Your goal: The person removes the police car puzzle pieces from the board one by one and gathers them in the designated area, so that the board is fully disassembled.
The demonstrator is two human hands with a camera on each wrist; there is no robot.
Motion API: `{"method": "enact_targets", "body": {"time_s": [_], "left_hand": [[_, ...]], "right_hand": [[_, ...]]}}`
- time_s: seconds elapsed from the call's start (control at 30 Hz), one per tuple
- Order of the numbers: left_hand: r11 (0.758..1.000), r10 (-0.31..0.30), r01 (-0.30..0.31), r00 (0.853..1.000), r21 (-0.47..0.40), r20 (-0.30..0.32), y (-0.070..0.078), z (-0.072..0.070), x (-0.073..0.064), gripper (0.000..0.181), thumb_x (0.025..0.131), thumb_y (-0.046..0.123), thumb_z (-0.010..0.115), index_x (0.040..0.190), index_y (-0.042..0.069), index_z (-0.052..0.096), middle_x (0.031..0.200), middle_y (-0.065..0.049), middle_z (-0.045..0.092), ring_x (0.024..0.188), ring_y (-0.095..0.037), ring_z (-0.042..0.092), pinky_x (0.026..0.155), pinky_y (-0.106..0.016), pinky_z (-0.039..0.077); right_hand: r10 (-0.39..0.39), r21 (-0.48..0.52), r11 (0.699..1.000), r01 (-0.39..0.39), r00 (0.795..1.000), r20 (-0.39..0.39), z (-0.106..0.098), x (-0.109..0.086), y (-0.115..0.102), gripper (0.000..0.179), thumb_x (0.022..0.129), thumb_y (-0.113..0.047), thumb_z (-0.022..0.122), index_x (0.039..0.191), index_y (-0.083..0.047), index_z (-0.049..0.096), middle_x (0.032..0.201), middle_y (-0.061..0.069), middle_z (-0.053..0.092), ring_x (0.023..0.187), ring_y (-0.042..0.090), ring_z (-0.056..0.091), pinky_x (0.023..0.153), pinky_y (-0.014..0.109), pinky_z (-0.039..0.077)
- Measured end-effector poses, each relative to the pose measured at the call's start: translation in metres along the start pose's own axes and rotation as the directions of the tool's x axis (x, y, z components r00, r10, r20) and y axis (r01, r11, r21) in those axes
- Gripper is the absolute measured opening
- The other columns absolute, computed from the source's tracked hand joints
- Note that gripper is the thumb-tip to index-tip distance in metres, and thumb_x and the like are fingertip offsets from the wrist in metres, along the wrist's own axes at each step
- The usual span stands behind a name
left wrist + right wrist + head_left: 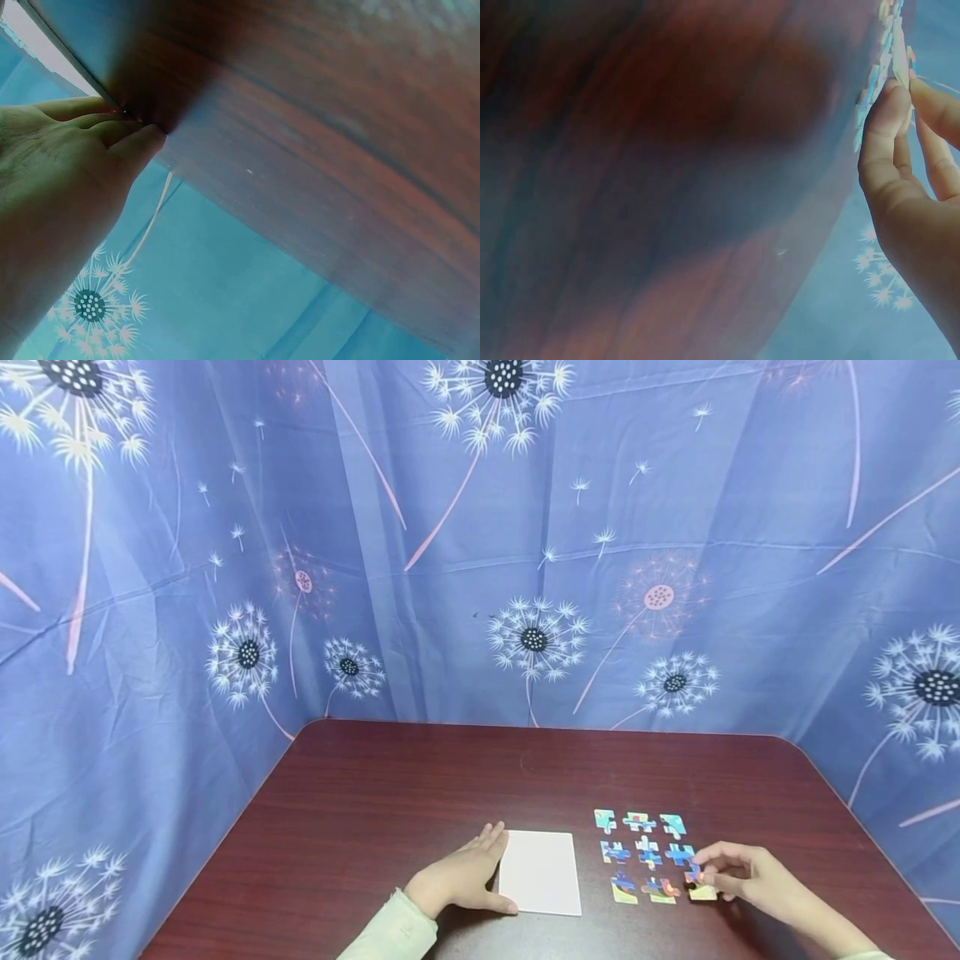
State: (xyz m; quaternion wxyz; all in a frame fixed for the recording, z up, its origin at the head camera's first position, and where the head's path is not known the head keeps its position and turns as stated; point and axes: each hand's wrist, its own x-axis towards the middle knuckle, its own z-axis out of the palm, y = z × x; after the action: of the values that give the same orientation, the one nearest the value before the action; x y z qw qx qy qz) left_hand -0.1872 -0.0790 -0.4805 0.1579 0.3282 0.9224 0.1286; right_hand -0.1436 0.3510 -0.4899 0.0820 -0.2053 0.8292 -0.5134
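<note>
A white square board [539, 872] lies on the table. My left hand [468, 874] rests along its left edge with the fingers extended and the thumb near its lower left corner. In the left wrist view the fingertips of the left hand [90, 142] meet the board's edge. At the right, my right hand [750, 877] pinches a yellow and blue jigsaw puzzle piece [702, 892] between thumb and fingers, at the lower right of the other pieces. The right wrist view shows that piece [901, 56] tilted up, gripped by the right hand [915, 172].
Several jigsaw puzzle pieces [648, 852] lie spaced apart in rows right of the board. The dark red-brown wooden table [375, 793] has rounded far corners. A blue curtain [450, 635] with dandelion prints hangs around its back and sides.
</note>
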Motion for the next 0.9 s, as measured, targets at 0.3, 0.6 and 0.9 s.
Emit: {"method": "enact_targets", "body": {"time_s": [0.3,0.6,0.9], "left_hand": [[1.0,-0.002,0.002,1.0,0.003,0.0,0.001,0.0,-0.001,0.104,0.078,0.057,0.07,0.149,-0.005,0.026,0.156,-0.021,0.02,0.144,-0.032,0.02,0.115,-0.04,0.023],[1.0,0.008,-0.008,1.0,0.006,0.01,0.002,0.0,-0.001,0.105,0.078,0.058,0.07,0.148,-0.006,0.025,0.156,-0.021,0.019,0.144,-0.033,0.019,0.115,-0.041,0.022],[1.0,0.004,-0.004,1.0,0.009,0.004,0.001,0.0,0.0,0.104,0.078,0.057,0.07,0.149,-0.005,0.026,0.157,-0.02,0.019,0.144,-0.032,0.019,0.115,-0.039,0.023]], "right_hand": [[0.027,0.012,1.0,-0.027,1.0,0.013,0.003,-0.003,0.007,0.022,0.093,-0.002,0.057,0.109,0.014,0.058,0.085,0.001,0.063,0.063,0.011,0.059,0.051,0.031,0.052],[0.037,-0.063,0.997,-0.039,0.999,-0.027,0.007,-0.003,0.009,0.02,0.092,-0.003,0.06,0.106,0.011,0.062,0.082,-0.001,0.062,0.061,0.008,0.057,0.048,0.029,0.05],[-0.004,-0.13,0.992,-0.002,0.999,-0.045,0.009,0.0,0.012,0.015,0.091,0.003,0.059,0.104,0.01,0.062,0.08,0.001,0.059,0.056,0.012,0.054,0.043,0.028,0.046]]}}
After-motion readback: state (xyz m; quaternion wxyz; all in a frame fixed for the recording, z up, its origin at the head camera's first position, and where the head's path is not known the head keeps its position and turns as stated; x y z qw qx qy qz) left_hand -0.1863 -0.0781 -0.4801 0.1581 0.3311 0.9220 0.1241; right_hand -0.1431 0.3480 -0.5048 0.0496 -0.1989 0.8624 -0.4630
